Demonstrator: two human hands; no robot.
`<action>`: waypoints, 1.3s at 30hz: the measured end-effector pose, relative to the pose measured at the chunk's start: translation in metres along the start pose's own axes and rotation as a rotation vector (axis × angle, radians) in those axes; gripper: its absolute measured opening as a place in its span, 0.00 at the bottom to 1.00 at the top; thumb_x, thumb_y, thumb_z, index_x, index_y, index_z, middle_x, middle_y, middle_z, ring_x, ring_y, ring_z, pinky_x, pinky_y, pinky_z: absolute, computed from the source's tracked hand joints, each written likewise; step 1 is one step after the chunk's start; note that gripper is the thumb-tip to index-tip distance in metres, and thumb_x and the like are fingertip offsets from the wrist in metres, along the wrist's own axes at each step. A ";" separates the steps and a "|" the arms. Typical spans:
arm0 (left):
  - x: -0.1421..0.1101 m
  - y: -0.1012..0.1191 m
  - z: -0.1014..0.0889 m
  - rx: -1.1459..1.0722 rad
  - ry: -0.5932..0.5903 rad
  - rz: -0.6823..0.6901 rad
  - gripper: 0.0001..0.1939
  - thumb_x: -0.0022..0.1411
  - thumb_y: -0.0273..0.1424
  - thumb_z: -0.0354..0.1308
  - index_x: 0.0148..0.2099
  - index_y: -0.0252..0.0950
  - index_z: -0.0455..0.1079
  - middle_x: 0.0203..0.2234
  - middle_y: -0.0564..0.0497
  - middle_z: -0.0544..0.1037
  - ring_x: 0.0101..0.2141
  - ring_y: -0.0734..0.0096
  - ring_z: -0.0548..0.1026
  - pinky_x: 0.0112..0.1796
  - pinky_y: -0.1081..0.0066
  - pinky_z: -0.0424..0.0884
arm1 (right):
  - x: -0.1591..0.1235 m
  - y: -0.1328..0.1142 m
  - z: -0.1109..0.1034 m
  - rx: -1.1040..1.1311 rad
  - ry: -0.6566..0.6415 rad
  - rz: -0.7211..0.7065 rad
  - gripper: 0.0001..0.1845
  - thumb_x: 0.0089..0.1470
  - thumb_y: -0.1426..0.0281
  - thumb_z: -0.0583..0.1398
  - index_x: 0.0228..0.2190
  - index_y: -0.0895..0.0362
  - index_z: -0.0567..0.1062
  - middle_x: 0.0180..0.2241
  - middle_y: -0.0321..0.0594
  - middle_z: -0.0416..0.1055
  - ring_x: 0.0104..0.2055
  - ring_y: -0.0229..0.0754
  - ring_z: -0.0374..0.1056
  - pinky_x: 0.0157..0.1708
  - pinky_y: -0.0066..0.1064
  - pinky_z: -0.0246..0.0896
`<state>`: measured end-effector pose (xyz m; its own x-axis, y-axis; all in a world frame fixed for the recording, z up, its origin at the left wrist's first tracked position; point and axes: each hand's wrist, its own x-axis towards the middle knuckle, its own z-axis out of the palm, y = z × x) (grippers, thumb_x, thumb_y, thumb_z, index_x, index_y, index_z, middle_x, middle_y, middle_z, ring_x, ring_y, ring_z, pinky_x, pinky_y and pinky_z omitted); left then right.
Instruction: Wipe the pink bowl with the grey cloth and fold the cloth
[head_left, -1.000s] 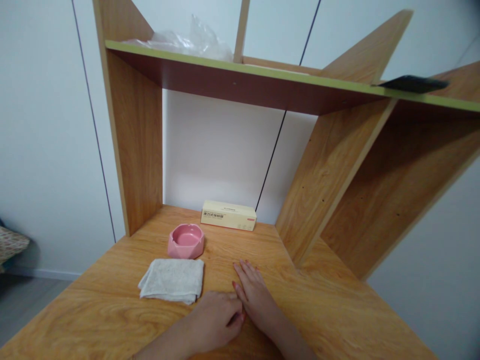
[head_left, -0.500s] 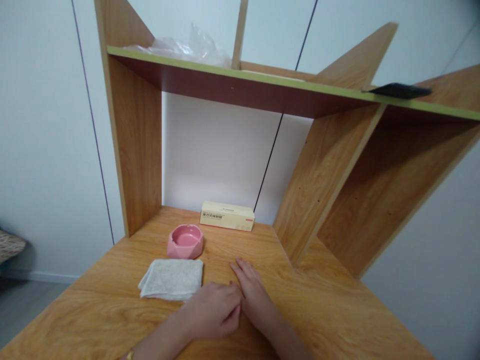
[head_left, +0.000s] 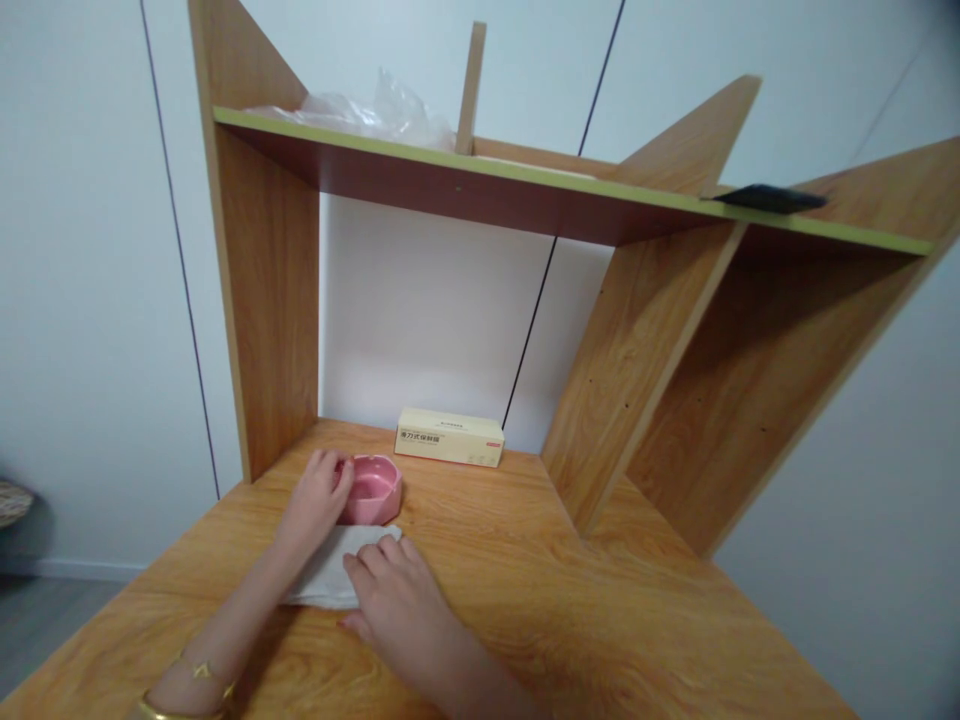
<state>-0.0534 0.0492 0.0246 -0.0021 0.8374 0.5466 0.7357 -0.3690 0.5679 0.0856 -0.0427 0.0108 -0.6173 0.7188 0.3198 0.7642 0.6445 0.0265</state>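
Observation:
A pink faceted ashtray (head_left: 386, 492) stands on the wooden desk, partly covered by my left hand (head_left: 319, 497). The fingers of that hand are bent over its left rim. In front of the ashtray lies a folded light grey cloth (head_left: 324, 577), passing under my left wrist. My right hand (head_left: 397, 590) is at the cloth's right edge, its fingers curled over the top and the thumb by the near edge. The fingertips' underside contact is hidden.
A cream cling film box (head_left: 450, 437) sits at the back of the desk (head_left: 540, 600). Wooden side panels (head_left: 645, 370) rise around it. Overhead, a shelf (head_left: 420, 165) carries a clear plastic bag (head_left: 375, 115) and a dark flat object (head_left: 772, 198).
My hands were together on the desk right of the cloth. The left has moved up-left to the ashtray, the right left onto the cloth. The view has shifted slightly.

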 end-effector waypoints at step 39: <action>-0.017 0.016 0.025 -0.989 -0.448 -0.662 0.21 0.52 0.39 0.50 0.48 0.41 0.55 0.19 0.59 0.67 0.13 0.82 0.63 0.14 0.83 0.59 | -0.061 0.101 -0.020 -0.224 0.293 0.758 0.17 0.59 0.67 0.42 0.37 0.55 0.68 0.35 0.41 0.65 0.33 0.39 0.65 0.23 0.26 0.55</action>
<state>-0.0245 0.0392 0.0091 0.1961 0.9672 -0.1614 -0.1363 0.1899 0.9723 0.2042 -0.0270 0.0124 0.1279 0.8195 0.5586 0.9903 -0.0749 -0.1169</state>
